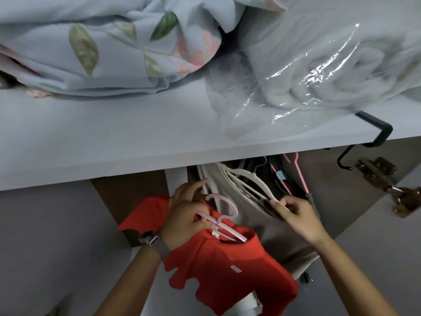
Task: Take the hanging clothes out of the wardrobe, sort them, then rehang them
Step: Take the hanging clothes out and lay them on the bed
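Hands in the wardrobe, below the shelf's front edge.
Left hand [182, 221] grips a pink hanger [224, 221] carrying a red shirt [230, 267]; right hand [296, 218] pinches a white hanger [248, 181] among clothes hanging beneath the shelf [136, 142].

Head view, close, down past shelf [136, 142]

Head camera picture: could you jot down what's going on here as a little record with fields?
setting: open wardrobe, seen from above the shelf
left hand: fingers closed around a pink hanger carrying a red garment
right hand: pinching a white hanger among clothes hanging inside
on the shelf: floral bedding; bedding in clear plastic
left wrist: watch
task stage: clothes being taken out; several hang inside
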### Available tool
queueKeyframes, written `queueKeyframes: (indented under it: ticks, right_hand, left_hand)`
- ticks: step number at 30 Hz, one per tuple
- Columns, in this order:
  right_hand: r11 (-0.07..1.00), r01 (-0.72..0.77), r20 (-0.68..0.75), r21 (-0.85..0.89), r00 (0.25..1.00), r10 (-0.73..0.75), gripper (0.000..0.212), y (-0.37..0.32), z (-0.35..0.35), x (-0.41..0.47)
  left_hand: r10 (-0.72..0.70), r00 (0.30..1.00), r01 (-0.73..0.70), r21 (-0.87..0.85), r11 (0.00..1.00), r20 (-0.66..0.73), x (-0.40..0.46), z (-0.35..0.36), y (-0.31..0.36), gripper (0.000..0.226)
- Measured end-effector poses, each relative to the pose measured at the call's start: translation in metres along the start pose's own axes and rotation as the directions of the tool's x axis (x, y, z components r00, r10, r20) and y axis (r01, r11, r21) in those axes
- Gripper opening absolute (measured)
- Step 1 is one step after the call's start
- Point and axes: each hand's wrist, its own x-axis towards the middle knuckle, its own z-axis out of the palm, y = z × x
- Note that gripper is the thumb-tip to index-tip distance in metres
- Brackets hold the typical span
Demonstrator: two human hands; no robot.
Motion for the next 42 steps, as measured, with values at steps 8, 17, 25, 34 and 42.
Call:
queueKeyframes:
  ticks: [8,17,25,34,42]
  right_hand:
    - [0.952,-0.073,0.2,0.297,0.98,0.013,0.04,-0.04,-0.023,-0.068]
    - [0.941,-0.152,0.116,0.301,0.986,0.122,0.045,-0.035,-0.041,-0.131]
    - [0.895,-0.226,-0.011,0.384,0.968,0.249,0.055,-0.002,-0.084,-0.232]
    - [0.986,-0.164,-0.105,-0.014,0.981,0.162,0.052,-0.01,-0.104,-0.301]
    - [0.998,-0.055,-0.32,-0.044,0.947,0.038,0.031,-0.027,-0.13,-0.362]
  left_hand:
    - [0.103,0.991,-0.105,-0.018,0.994,-0.088,0.018,0.0,0.027,0.028]
    - [0.189,0.981,-0.188,0.021,0.982,-0.034,0.022,0.004,0.055,0.033]
    - [0.169,0.983,-0.176,-0.115,0.978,-0.065,-0.004,0.02,0.07,0.036]
    - [0.172,0.984,-0.164,-0.169,0.972,0.036,-0.04,0.033,0.132,0.025]
    - [0.239,0.969,-0.22,-0.217,0.951,0.068,-0.08,0.029,0.195,0.028]
